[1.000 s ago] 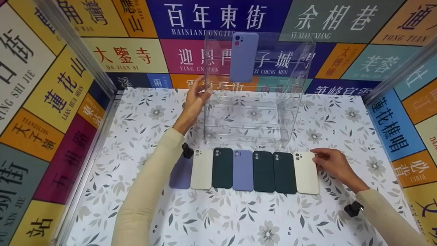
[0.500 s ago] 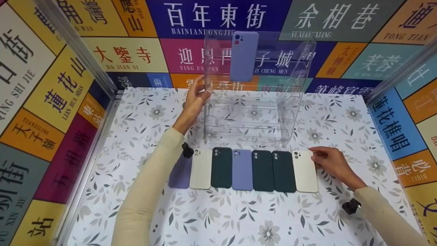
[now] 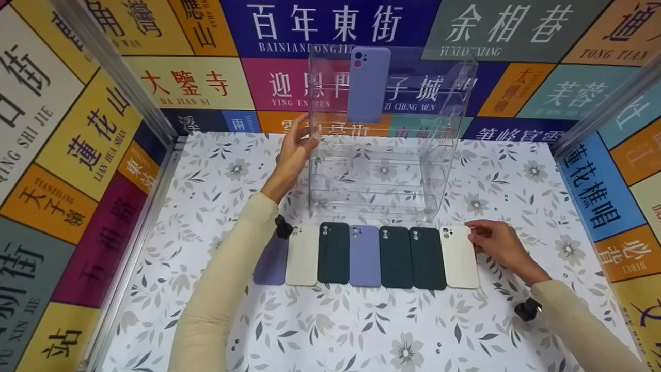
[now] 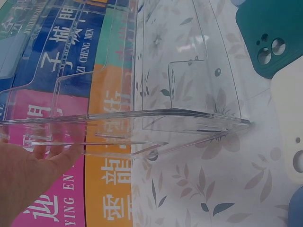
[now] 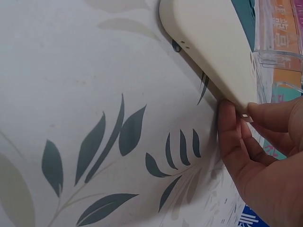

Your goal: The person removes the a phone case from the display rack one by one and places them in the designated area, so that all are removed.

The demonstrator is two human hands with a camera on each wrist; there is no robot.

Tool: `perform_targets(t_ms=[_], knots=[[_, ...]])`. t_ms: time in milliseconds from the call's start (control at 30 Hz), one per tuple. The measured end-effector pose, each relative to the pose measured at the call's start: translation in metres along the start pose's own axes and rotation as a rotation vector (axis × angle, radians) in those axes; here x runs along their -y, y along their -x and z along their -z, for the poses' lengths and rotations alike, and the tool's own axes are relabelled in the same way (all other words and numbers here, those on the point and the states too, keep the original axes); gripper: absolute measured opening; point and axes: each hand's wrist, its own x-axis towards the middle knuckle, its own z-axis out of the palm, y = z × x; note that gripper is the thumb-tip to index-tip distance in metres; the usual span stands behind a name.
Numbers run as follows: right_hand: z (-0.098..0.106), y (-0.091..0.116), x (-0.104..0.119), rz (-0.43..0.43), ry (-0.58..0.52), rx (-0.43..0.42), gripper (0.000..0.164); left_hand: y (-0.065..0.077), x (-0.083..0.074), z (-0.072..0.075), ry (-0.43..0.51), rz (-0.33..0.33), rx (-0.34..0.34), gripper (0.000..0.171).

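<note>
In the head view, my left hand [image 3: 295, 150] holds the left side edge of a clear plastic tiered display rack [image 3: 382, 195], thumb in front and fingers behind. The left wrist view shows those fingers through the clear panel [image 4: 165, 112]. A purple phone case [image 3: 368, 85] stands upright in the rack's top tier. My right hand [image 3: 498, 245] pinches the upper right corner of a cream phone case [image 3: 461, 258], the last on the right of a row. Close up, thumb and index finger [image 5: 229, 123] meet at that corner of the cream case [image 5: 208, 42].
Left of the cream case lie two dark green cases [image 3: 428, 258], a purple case [image 3: 364, 257], another dark green case [image 3: 333, 253], a cream case [image 3: 302, 257] and a purple case [image 3: 269, 266] partly under my left sleeve. Sign-printed walls [image 3: 77, 134] enclose the floral tabletop [image 3: 330, 330].
The row of phone cases has slid slightly left and toward the rack, my right hand moving along with the cream case. My left hand stays in place on the rack.
</note>
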Motion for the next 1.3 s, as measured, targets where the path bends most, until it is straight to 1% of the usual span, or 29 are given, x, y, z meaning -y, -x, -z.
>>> perform_targets(t_ms=[333, 400, 567, 700, 867, 1067, 1300], knots=[[-0.001, -0.002, -0.001, 0.040, 0.060, -0.034, 0.031, 0.001, -0.001, -0.001, -0.020, -0.002, -0.013, 0.062], [-0.001, -0.002, -0.002, 0.043, 0.059, -0.034, 0.030, 0.001, -0.002, -0.001, -0.021, -0.004, -0.012, 0.061], [0.001, 0.000, -0.002, 0.039, 0.016, -0.031, 0.027, 0.001, -0.002, -0.002, -0.022, -0.012, -0.010, 0.060], [0.006, 0.000, 0.002, 0.049, 0.036, -0.066, 0.025, 0.001, -0.002, -0.001, -0.019, -0.013, -0.008, 0.060], [0.018, -0.002, 0.011, 0.090, 0.012, -0.132, 0.025, 0.001, -0.002, -0.002, -0.022, -0.007, -0.008, 0.061], [0.039, -0.005, 0.031, 0.149, -0.015, -0.223, 0.025, 0.001, -0.002, -0.003, -0.019, 0.008, -0.007, 0.060], [0.060, -0.015, 0.053, 0.154, -0.034, -0.297, 0.028, 0.002, -0.003, -0.002, -0.021, 0.009, -0.019, 0.059]])
